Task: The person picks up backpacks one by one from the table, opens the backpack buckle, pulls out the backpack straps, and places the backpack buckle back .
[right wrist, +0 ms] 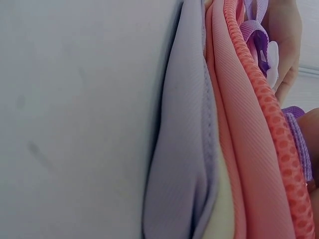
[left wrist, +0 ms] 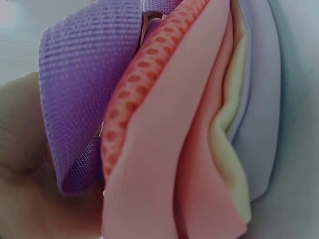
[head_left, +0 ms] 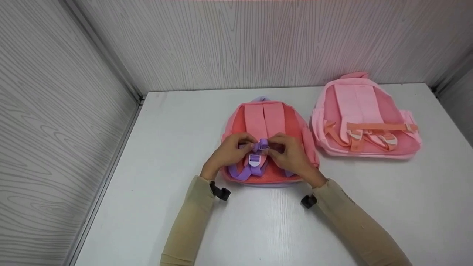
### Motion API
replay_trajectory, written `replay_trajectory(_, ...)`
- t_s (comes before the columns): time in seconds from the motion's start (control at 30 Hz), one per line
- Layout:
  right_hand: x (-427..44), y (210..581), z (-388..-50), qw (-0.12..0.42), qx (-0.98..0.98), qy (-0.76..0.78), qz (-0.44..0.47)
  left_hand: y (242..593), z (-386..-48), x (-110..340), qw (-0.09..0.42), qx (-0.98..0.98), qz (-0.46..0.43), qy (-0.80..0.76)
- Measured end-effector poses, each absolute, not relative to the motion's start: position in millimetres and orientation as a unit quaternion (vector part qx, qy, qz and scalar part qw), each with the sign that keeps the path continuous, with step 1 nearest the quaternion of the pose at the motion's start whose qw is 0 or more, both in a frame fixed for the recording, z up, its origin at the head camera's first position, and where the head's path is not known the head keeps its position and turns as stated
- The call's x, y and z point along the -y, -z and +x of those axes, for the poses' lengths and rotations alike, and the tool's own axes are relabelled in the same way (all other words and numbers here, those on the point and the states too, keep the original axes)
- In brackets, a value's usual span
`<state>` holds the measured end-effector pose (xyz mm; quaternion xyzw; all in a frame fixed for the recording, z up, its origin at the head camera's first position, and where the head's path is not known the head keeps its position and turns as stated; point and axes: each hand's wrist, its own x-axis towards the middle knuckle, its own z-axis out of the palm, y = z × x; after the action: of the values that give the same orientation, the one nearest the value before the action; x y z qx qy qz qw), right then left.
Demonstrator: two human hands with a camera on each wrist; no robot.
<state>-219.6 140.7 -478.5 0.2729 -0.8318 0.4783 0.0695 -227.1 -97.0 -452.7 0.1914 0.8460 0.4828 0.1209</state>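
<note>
A coral backpack (head_left: pixel 292 122) lies on the table with its mesh back and two shoulder straps facing up. Over its middle, my left hand (head_left: pixel 232 150) and right hand (head_left: pixel 290 154) meet from opposite sides at a purple webbing strap (head_left: pixel 263 142). Thumb and fingers of each hand pinch it, and a small loop of it stands up between them. Just below hangs a pale plastic buckle (head_left: pixel 254 160) threaded with purple webbing. Close up, the left wrist view has a folded band of purple webbing (left wrist: pixel 89 84) beside the mesh edge (left wrist: pixel 134 79). My fingertips partly hide the pinched piece.
To the right lies a pink backpack (head_left: pixel 356 103), also back side up, with orange straps (head_left: pixel 384 127) and pale buckles across its lower part. The white table (head_left: pixel 177 133) meets wood-grain panels at the back and left.
</note>
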Motion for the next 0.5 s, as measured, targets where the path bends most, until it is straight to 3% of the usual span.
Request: replay_trajectory(0.5,-140.2,479.5,-219.9,0.079,0.835,-0.470,0.274,456.4,-226.1,92.9,0.109,-0.841,0.189,-0.496)
